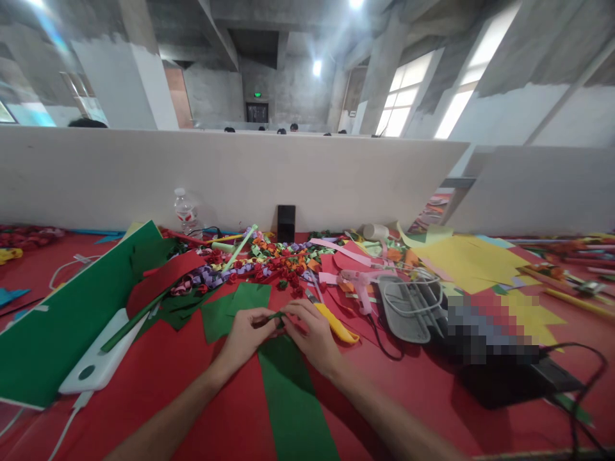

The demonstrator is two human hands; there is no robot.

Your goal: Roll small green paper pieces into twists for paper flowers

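My left hand [247, 336] and my right hand [312, 333] meet over the red table cover, both pinching a small rolled piece of green paper [275, 315] between their fingertips. Under them lies a long green paper strip [291, 410] that runs toward me. More green paper pieces [235, 307] lie just beyond my left hand. A yellow-handled utility knife [336, 323] rests right beside my right hand.
Paper roses and curled strips [269, 262] are heaped behind. A large green sheet [72, 307], a white power bank [98, 358], a pink glue gun [360, 282], a grey tray [408, 307], yellow paper [471, 259], a water bottle [185, 214] and a black phone [286, 223] lie around. A white partition [230, 173] closes the back.
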